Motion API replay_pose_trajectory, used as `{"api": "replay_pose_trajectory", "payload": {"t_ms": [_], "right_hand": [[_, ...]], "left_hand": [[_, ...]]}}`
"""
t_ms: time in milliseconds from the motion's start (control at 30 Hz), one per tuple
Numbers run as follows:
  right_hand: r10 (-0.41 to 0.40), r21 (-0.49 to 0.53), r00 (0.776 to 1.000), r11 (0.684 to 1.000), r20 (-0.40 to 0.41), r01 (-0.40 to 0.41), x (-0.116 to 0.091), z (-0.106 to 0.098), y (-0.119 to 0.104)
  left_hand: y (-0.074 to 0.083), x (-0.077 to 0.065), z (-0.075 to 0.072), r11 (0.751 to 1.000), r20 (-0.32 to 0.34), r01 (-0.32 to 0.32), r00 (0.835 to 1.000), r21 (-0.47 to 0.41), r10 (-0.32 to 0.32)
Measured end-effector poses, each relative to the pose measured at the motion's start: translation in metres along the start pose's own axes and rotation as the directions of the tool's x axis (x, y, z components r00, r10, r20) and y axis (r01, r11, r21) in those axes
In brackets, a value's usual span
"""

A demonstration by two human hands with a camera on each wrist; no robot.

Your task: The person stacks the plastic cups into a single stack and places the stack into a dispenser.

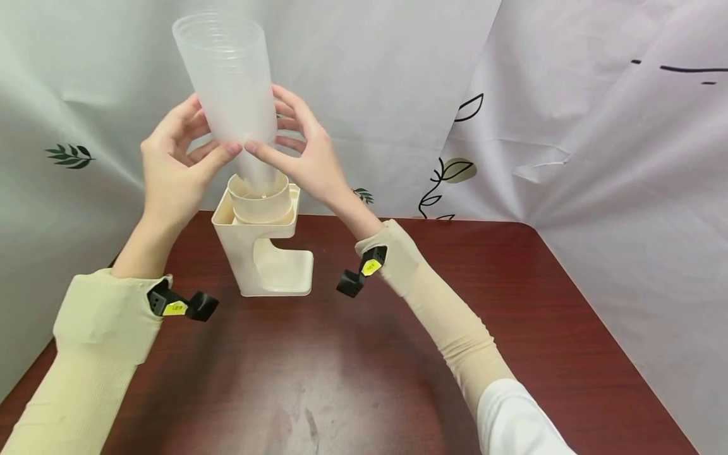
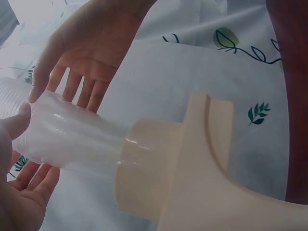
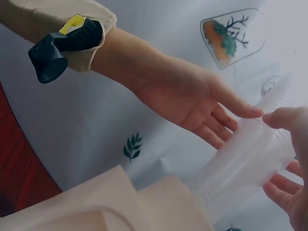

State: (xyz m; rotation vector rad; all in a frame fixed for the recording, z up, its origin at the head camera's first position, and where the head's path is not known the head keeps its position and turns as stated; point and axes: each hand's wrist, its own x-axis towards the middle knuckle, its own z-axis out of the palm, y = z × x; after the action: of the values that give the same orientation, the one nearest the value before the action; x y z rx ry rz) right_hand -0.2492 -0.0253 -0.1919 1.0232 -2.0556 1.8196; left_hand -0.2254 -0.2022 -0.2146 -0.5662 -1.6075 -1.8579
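Both hands hold a tilted stack of translucent plastic cups (image 1: 227,76) from either side. My left hand (image 1: 173,158) curves round its left side, and my right hand (image 1: 307,148) grips the right, with the thumb tips nearly meeting at the front. The lower end of the stack reaches into the round collar of a beige cup dispenser (image 1: 230,253) standing on the table. In the left wrist view, the narrow end of the cups (image 2: 77,134) enters the collar (image 2: 149,168). The right wrist view has the fingers of both hands round the cups (image 3: 245,159).
The dark red wooden table (image 1: 364,366) has the dispenser near its back edge. Behind it hangs a pale curtain (image 1: 364,76) with leaf prints. Each forearm wears a beige sleeve with a small black camera (image 1: 361,272) at the wrist.
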Motion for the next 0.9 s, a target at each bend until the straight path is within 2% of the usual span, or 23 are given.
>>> {"api": "replay_pose_trajectory", "payload": {"t_ms": [267, 333, 433, 567, 733, 900], "right_hand": [[0.033, -0.001, 0.999, 0.999, 0.027, -0.033, 0.006, 0.004, 0.037], [0.058, -0.018, 0.998, 0.998, 0.037, -0.057, 0.005, 0.003, 0.041], [0.105, -0.037, 0.993, 0.994, 0.059, -0.103, 0.004, 0.002, 0.045], [0.160, -0.051, 0.983, 0.986, 0.085, -0.156, 0.002, 0.001, 0.048], [0.202, -0.109, 0.974, 0.976, 0.101, -0.191, 0.000, -0.001, 0.054], [0.216, -0.147, 0.968, 0.969, 0.130, -0.196, -0.004, -0.002, 0.060]], "left_hand": [[-0.011, -0.006, -0.007, 0.988, 0.023, 0.082, 0.996, 0.133, -0.086], [-0.013, -0.007, -0.009, 0.976, 0.027, 0.109, 0.993, 0.187, -0.116], [-0.016, -0.010, -0.012, 0.964, 0.030, 0.145, 0.987, 0.222, -0.155], [-0.020, -0.014, -0.015, 0.944, 0.043, 0.162, 0.982, 0.289, -0.182], [-0.023, -0.019, -0.017, 0.884, 0.058, 0.157, 0.978, 0.441, -0.203], [-0.025, -0.022, -0.021, 0.820, 0.058, 0.184, 0.965, 0.542, -0.255]]}}
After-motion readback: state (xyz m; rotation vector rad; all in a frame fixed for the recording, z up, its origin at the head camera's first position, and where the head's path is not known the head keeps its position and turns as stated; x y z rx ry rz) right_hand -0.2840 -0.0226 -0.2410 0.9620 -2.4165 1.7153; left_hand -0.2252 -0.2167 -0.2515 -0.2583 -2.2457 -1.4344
